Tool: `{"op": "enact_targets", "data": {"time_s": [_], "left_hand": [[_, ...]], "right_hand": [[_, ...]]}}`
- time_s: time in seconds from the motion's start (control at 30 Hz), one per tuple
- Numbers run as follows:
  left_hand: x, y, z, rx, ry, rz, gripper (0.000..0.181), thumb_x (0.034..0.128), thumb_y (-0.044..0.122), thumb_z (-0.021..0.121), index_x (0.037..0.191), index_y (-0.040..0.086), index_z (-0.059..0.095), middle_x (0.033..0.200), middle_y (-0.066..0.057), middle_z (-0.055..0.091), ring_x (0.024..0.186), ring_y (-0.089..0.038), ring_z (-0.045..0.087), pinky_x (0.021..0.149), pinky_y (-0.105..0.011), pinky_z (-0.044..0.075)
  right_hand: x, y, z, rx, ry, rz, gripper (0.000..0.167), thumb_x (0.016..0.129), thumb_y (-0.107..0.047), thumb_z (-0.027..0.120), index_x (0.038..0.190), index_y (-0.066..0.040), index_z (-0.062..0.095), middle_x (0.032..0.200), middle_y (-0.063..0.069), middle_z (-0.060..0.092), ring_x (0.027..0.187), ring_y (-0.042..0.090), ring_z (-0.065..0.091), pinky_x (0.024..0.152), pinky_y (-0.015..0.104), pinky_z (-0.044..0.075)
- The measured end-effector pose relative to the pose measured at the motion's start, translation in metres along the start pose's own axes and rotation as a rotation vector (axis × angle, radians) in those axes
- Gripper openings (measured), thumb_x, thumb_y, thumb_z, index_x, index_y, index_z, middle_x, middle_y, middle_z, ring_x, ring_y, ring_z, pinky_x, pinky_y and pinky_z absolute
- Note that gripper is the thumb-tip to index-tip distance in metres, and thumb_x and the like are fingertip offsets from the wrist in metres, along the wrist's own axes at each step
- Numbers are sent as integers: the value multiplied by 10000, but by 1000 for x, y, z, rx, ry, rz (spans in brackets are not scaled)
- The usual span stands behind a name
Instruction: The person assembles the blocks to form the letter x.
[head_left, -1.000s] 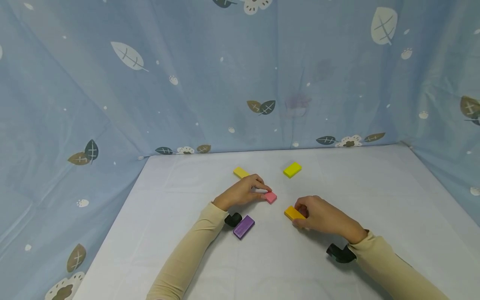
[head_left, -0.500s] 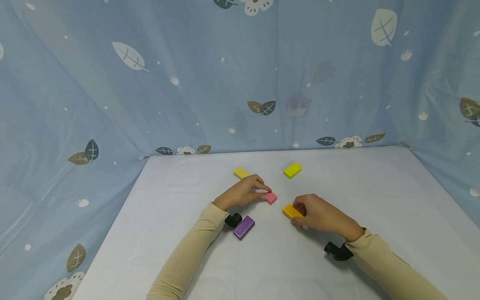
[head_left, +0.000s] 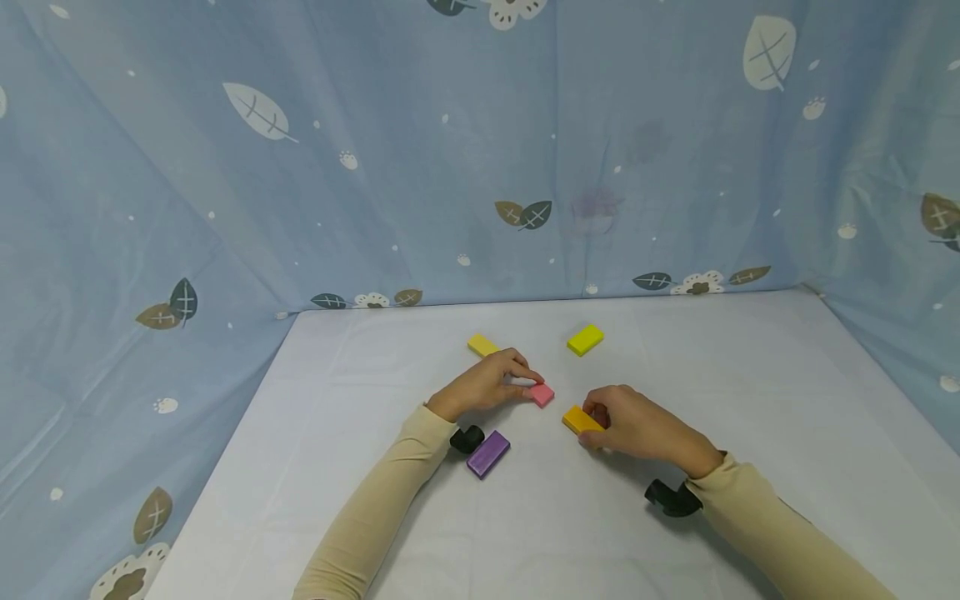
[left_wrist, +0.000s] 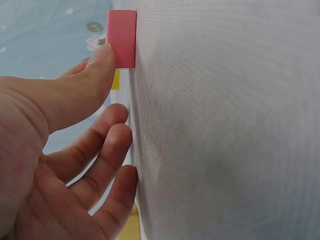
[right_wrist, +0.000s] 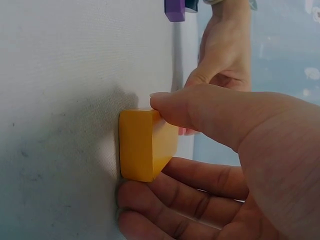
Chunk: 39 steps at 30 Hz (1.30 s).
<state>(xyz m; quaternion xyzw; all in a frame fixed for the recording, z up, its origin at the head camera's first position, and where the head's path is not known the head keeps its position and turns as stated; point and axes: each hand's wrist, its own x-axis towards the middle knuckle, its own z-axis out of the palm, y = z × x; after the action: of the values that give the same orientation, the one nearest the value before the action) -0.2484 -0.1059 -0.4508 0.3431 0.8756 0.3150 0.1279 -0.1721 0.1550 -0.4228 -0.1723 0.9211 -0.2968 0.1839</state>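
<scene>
A small pink block [head_left: 542, 395] lies flat on the white cloth, and the left hand [head_left: 487, 385] pinches its near end between thumb and forefinger. In the left wrist view the thumb lies against the pink block [left_wrist: 121, 39] while the other fingers are spread loosely. To the right, the right hand [head_left: 637, 423] grips an orange block [head_left: 581, 420] by its sides. The right wrist view has the thumb on one edge of the orange block [right_wrist: 137, 145] and fingers along the opposite edge. The two held blocks are apart, with a short gap between them.
A purple block [head_left: 488, 454] lies beside the left wrist's black camera [head_left: 467, 439]. Behind the left hand is a pale yellow block [head_left: 482, 345], partly covered. A lime-yellow block [head_left: 585, 340] lies farther back. Blue patterned fabric [head_left: 420, 167] hangs behind the white table [head_left: 360, 358].
The right hand has slid the orange block slightly left and away from the body, closer to the pink block. The left hand and pink block have stayed in place.
</scene>
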Motion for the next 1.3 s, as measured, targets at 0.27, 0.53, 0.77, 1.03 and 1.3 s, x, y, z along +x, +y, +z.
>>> {"op": "enact_targets", "data": {"time_s": [0.27,0.53,0.77,1.03,1.3], "left_hand": [[1,-1,0,0,-1,3,274,965,163,737,1235,139,774,1191,-78,645,1136,-213,598,1036,-366,499],[1,1,0,6,-5,3,265,981,182,721,1236,136,773,1183,-69,651,1125,-210,599,1016,-348,499],[0,4,-2,3,-11,-17,269,976,177,727,1238,138,773,1190,-71,650,1127,-216,593,1017,-354,497],[-1,3,-1,9,-8,-22,276,973,185,730,1242,140,772,1191,-68,651,1132,-215,597,1023,-354,499],[0,3,-1,8,-11,-12,274,978,184,724,1244,135,770,1192,-72,655,1126,-217,600,1009,-353,503]], "right_hand": [[3,0,0,7,-6,-7,313,850,-218,852,1057,-32,709,756,10,595,622,131,534,567,249,448],[5,0,1,8,-3,-19,308,849,-220,850,1056,-36,714,755,9,594,612,127,535,560,246,443],[8,0,2,9,3,-24,313,848,-219,850,1058,-31,713,758,10,594,610,125,537,560,246,444],[9,0,2,21,-2,-32,298,852,-211,848,1049,-31,713,746,12,589,598,125,534,547,243,436],[12,0,3,9,3,-51,299,856,-213,845,1054,-29,716,747,7,590,602,120,533,552,245,442]]}}
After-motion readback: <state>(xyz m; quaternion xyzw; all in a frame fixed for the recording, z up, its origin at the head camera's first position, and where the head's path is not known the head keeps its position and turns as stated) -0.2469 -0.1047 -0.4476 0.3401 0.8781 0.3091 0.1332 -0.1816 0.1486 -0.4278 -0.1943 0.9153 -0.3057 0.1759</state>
